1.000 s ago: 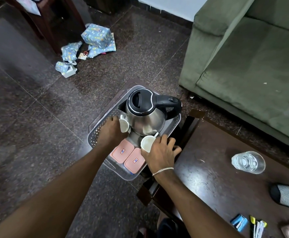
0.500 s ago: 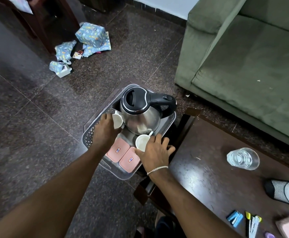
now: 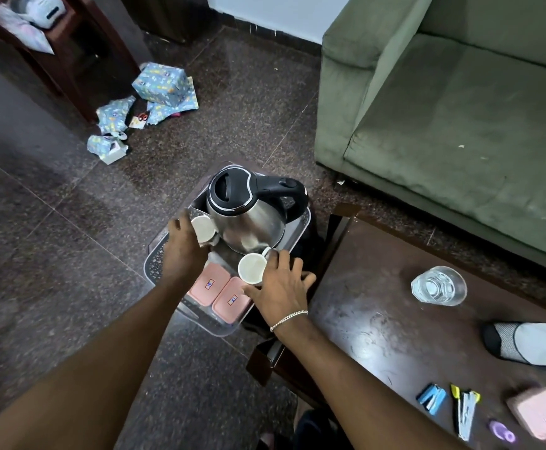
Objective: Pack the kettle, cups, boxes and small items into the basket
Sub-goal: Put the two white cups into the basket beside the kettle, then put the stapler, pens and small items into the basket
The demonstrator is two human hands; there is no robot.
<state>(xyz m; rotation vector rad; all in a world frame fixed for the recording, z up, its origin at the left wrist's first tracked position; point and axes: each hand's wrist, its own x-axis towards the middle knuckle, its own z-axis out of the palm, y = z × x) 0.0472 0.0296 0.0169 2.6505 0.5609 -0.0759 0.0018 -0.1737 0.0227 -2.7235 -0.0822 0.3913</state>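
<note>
Your left hand (image 3: 184, 251) grips one cup (image 3: 202, 228), your right hand (image 3: 281, 284) the other cup (image 3: 252, 268); they hide the basket (image 3: 159, 258) floor beside the kettle (image 3: 245, 216).

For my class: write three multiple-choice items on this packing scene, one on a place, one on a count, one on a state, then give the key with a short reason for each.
1. Where does the kettle stand?
A. on the sofa
B. in the basket
C. on the wooden table

2. How many pink boxes lie in the basket?
A. two
B. four
C. none

3. What is the right hand doing?
A. resting flat on the table
B. lifting the kettle
C. holding a white cup over the basket

Key: 1 B, its steel body sits inside the basket's walls. 2 A, two pink lids lie side by side at the near end. 3 C, its fingers wrap round the cup beside the kettle.
</note>
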